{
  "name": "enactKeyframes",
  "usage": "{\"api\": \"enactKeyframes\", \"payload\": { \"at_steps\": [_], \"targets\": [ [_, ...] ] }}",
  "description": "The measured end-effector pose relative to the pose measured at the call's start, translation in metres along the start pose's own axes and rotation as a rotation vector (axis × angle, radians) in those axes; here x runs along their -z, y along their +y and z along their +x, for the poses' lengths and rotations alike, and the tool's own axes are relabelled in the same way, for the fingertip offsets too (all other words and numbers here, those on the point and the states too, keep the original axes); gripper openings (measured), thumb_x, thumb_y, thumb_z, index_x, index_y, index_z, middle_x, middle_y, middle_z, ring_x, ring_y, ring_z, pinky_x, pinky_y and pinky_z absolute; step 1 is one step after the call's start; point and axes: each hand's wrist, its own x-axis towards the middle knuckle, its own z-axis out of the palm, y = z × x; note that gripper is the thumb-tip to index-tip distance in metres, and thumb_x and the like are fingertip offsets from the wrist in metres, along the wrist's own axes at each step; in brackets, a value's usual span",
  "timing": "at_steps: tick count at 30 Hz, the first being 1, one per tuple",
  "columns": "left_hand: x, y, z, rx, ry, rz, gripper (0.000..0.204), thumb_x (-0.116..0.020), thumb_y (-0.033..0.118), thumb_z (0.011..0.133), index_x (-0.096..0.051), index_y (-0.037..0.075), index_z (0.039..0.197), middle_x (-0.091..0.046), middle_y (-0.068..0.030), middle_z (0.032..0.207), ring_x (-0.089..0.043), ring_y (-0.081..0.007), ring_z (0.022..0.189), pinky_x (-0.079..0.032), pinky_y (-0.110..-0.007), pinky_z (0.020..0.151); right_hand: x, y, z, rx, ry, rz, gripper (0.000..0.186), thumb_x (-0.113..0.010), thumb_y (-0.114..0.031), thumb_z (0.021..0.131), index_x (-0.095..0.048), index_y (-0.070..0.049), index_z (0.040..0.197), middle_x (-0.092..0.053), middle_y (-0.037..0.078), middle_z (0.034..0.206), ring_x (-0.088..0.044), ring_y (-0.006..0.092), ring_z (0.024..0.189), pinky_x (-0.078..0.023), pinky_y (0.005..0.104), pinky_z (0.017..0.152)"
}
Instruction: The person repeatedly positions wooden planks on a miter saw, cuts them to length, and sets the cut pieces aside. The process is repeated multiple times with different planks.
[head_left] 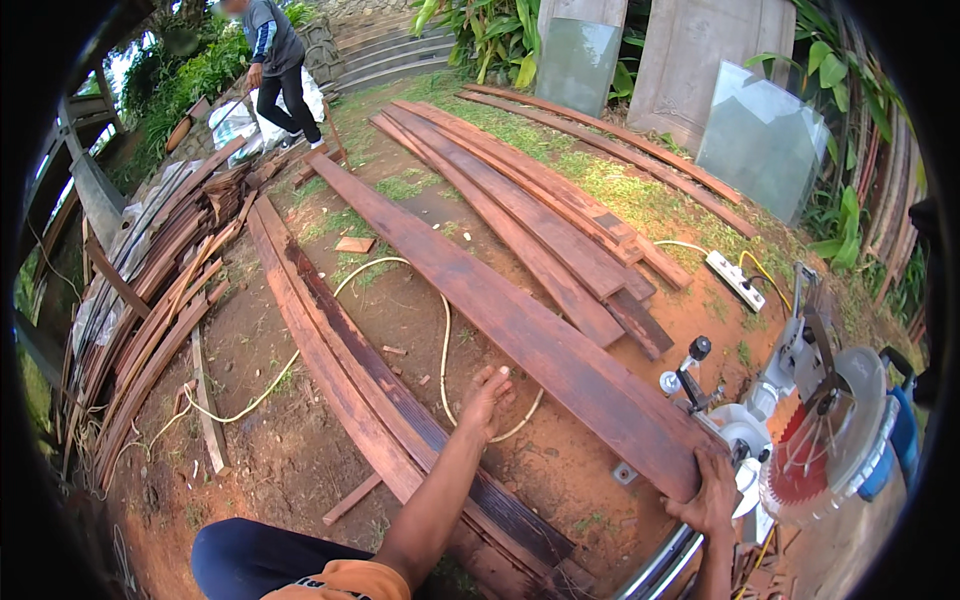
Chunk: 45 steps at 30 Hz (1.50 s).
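Note:
My right hand [708, 492] grips the near end of a long reddish-brown wooden plank [520, 315], its fingers wrapped over the end edge. The plank stretches away to the far left, its near end beside the miter saw [815, 440] with its red blade and clear guard. My left hand [486, 402] hangs just left of the plank's edge, fingers loosely bent and holding nothing that I can see. Behind the left hand, a pale cable [447, 340] loops over the ground.
More planks lie at left [330, 350] and beyond [500, 215]. A scrap-wood pile [150, 330] fills the left side. A white power strip [735, 280] sits near the saw. Glass panes [765, 140] lean at back right. Another person [278, 65] stands at the far left.

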Motion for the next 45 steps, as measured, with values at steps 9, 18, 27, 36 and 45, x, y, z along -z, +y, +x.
{"api": "enactKeyframes", "payload": {
  "at_steps": [9,18,27,36,45],
  "targets": [
    [-0.008,-0.036,-0.025,-0.075,-0.08,0.357,0.062,-0.08,0.024,0.097,-0.051,-0.004,0.145,-0.065,-0.0108,0.124,-0.065,-0.0198,0.11,-0.053,-0.033,0.098,-0.002,0.008,0.033,-0.063,-0.05,0.058,0.102,-0.09,-0.046,0.052,-0.065,0.0,0.139,-0.065,0.018,0.133,-0.06,0.0361,0.127,-0.047,0.0471,0.111],
    [-0.068,-0.047,-0.077,-0.664,-0.378,0.972,0.053,-0.08,0.013,0.092,-0.06,-0.005,0.137,-0.063,-0.0171,0.132,-0.061,-0.0254,0.122,-0.048,-0.039,0.109,-0.045,0.01,0.011,-0.038,0.263,-0.071,0.064,-0.086,-0.029,0.078,-0.067,-0.008,0.136,-0.063,0.015,0.14,-0.058,0.0349,0.131,-0.042,0.0495,0.114],
    [-0.181,-0.075,-0.051,-1.156,-1.024,1.735,0.125,-0.097,0.062,0.055,-0.049,0.002,0.153,-0.05,-0.0253,0.157,-0.04,-0.0422,0.152,-0.027,-0.058,0.127,-0.042,0.01,-0.078,-0.602,0.417,0.226,0.075,-0.083,-0.025,0.089,-0.05,0.001,0.15,-0.054,0.029,0.145,-0.053,0.0464,0.134,-0.041,0.0522,0.114],
    [-0.22,-0.09,-0.004,-0.974,-1.195,1.885,0.127,-0.098,0.063,0.044,-0.053,0.002,0.145,-0.064,-0.0225,0.138,-0.058,-0.0419,0.132,-0.037,-0.06,0.114,-0.083,0.077,-0.075,-0.699,0.55,0.427,0.062,-0.088,-0.032,0.087,-0.067,0.003,0.134,-0.077,0.021,0.115,-0.072,0.0344,0.107,-0.055,0.0429,0.095],
    [-0.228,-0.09,-0.001,-0.891,-1.244,1.995,0.116,-0.096,0.061,0.049,-0.055,0.001,0.141,-0.066,-0.0209,0.13,-0.06,-0.0413,0.129,-0.041,-0.058,0.107,-0.098,0.074,-0.078,-0.694,0.507,0.197,0.047,-0.082,-0.038,0.092,-0.075,-0.004,0.124,-0.079,0.017,0.108,-0.075,0.0325,0.103,-0.057,0.0411,0.088]
  ]
}}
